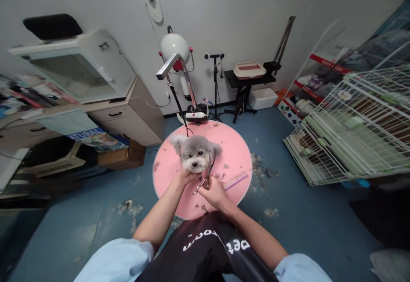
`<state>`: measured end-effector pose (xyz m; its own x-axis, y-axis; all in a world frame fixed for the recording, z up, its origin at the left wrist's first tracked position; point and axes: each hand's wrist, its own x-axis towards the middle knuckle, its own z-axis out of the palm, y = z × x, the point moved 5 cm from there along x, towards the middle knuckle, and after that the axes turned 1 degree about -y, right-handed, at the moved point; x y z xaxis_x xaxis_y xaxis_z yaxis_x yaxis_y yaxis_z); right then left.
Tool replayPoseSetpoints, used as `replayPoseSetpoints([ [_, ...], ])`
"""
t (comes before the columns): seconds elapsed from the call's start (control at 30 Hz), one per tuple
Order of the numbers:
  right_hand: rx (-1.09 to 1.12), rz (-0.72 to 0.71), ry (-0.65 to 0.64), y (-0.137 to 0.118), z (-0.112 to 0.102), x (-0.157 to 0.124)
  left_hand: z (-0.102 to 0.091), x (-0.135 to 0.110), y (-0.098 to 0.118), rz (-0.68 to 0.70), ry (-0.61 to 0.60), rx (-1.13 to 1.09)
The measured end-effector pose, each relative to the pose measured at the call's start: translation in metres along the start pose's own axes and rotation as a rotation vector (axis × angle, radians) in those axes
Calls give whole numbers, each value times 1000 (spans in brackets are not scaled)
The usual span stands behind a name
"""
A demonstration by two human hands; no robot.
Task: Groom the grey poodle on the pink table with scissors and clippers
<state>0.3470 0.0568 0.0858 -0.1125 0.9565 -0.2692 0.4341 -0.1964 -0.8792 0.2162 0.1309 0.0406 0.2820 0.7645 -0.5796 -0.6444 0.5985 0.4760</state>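
A small grey dog [194, 153] sits on a round pink table [235, 154], facing me. My left hand [185, 177] is closed under the dog's chin and holds its head. My right hand [214, 192] grips a pair of scissors [207, 171] whose blades point up along the side of the dog's face. A purple comb [236, 180] lies on the table just right of my right hand. Tufts of cut fur lie on the tabletop.
A grooming arm with a white dryer [174, 56] stands behind the table. A cabinet with a glass box [83, 66] is at the left, a white wire cage [355, 128] at the right. Clumps of fur lie on the blue floor [288, 213].
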Motion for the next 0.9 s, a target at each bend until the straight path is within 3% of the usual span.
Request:
replayPoseSetpoints([
  [0.13, -29, -15, 6, 1, -1, 1, 0, -2, 0, -12, 72, -10],
  [0.27, 57, -28, -5, 2, 0, 2, 2, -2, 0, -13, 41, -19],
  [0.63, 563, 12, -106, 17, 22, 10, 5, -2, 0, -5, 7, -22],
  [0.9, 730, 86, -147, 13, 27, 7, -7, 5, -4, 9, 18, -15],
])
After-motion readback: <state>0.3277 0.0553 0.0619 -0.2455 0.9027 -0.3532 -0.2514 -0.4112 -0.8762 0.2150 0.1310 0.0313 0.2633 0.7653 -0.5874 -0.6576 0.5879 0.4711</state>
